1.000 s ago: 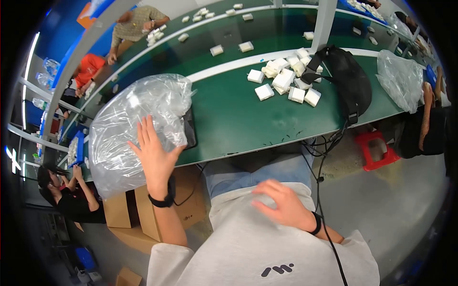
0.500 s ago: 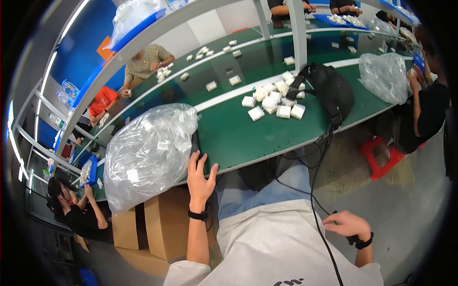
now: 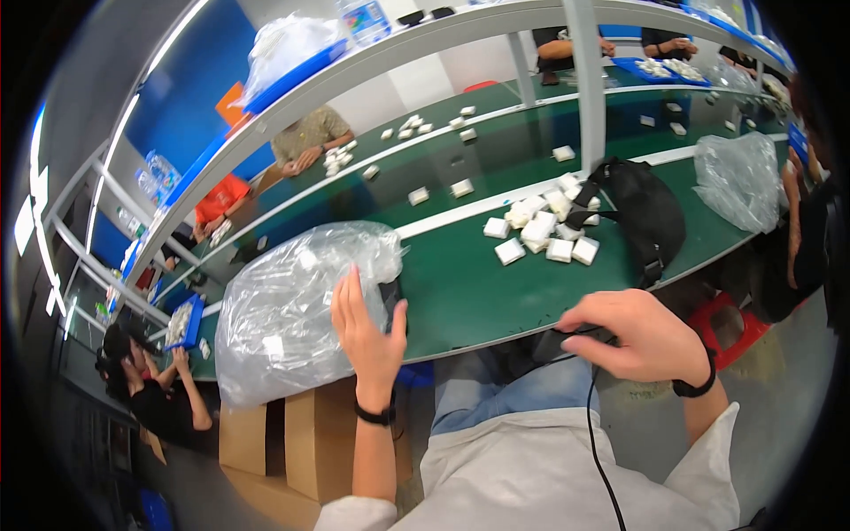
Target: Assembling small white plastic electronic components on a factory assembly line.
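My left hand [image 3: 367,341] is raised with fingers stretched and thumb apart, in front of a large clear plastic bag [image 3: 297,319] that bulges over the green worktable's edge. Whether the fingertips touch the bag I cannot tell. My right hand [image 3: 637,336] hangs over the front edge of the green worktable [image 3: 443,314], fingers bent, a gap between thumb and forefinger, nothing seen in it. A thin black cable [image 3: 591,425] runs just below it. Beyond lies a pile of small white box-shaped pieces [image 3: 538,228], with a black pouch bag [image 3: 642,208] to its right.
A cardboard box [image 3: 305,442] stands below the plastic bag. Along the table's back runs a dark conveyor [image 3: 496,164] with scattered white pieces, under a grey frame post [image 3: 584,88]. Another clear bag [image 3: 737,181] lies far right, near a seated person and a red stool [image 3: 730,332].
My right hand has risen from beside my lap to the table's front edge. My left hand has moved up in front of the plastic bag. The whole view has shifted.
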The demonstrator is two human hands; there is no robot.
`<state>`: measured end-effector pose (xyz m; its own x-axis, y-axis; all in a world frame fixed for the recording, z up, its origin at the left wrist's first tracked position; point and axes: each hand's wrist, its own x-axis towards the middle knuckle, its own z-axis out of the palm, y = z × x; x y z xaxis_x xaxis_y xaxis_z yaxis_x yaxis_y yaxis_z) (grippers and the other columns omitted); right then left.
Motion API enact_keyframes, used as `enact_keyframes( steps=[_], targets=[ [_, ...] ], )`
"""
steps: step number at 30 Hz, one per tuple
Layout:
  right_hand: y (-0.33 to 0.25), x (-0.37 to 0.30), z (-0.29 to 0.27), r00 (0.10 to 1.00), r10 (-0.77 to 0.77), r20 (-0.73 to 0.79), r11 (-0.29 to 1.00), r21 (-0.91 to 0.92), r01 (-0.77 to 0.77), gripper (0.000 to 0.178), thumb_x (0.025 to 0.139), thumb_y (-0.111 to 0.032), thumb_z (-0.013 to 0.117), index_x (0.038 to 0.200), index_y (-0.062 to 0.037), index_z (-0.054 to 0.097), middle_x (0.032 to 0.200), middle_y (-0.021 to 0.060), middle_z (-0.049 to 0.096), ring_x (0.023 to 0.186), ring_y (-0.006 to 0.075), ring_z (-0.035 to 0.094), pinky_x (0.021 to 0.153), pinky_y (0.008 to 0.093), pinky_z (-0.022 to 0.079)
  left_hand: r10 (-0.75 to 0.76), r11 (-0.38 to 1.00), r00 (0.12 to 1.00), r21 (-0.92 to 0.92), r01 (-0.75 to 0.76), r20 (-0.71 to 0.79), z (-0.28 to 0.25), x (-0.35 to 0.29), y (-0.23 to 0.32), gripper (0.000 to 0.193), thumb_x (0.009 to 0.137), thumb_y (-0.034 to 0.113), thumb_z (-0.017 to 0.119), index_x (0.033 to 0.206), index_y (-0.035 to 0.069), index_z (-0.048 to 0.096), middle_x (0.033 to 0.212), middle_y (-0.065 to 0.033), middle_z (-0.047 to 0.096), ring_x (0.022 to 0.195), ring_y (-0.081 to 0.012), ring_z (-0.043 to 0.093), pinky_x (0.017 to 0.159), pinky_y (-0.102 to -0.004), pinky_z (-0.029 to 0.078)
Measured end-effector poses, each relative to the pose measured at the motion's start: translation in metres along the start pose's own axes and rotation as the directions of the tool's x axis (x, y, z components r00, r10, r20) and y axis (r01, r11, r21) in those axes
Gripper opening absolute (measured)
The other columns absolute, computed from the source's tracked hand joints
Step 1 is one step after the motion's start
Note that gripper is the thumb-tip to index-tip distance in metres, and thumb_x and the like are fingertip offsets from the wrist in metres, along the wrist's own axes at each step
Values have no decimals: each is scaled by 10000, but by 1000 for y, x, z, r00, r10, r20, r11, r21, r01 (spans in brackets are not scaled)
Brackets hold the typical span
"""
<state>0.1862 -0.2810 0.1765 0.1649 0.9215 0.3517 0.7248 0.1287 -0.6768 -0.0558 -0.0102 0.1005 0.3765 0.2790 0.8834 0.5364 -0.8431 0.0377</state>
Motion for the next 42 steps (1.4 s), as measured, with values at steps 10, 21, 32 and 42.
enact_keyframes(
  steps=[10,21,32,42],
  targets=[
    [24,182,128,909,-360,211,928,-19,372,260,977,-192,650,1175,-24,646,1119,168,702,1064,405,682,895,508,547,-50,851,861,-430,302,506,-31,-62,24,343,836,-77,760,1149,63,776,872,-105,637,743,-274,651,656,-364,530],
    [39,260,237,779,-235,581,896,-181,406,215,863,-214,692,840,-12,762,831,228,733,824,439,729,766,532,586,-288,823,860,-349,447,422,-93,-70,-5,435,773,67,874,1194,40,770,1095,-134,699,930,-258,669,852,-395,548],
    [57,327,223,953,218,210,823,486,-295,372,1064,-290,565,886,32,620,761,195,726,673,276,768,611,419,602,-484,756,875,493,431,-22,-24,-93,-121,583,827,341,822,1396,270,716,1597,-102,514,1518,-382,408,1191,-796,175],
    [-3,281,253,820,-320,474,944,82,321,338,863,-305,800,828,22,725,838,235,740,848,379,757,750,470,605,-438,810,899,439,389,12,-35,-93,-153,551,852,318,815,1385,233,709,1602,-96,513,1535,-388,384,1211,-776,143]
  ],
)
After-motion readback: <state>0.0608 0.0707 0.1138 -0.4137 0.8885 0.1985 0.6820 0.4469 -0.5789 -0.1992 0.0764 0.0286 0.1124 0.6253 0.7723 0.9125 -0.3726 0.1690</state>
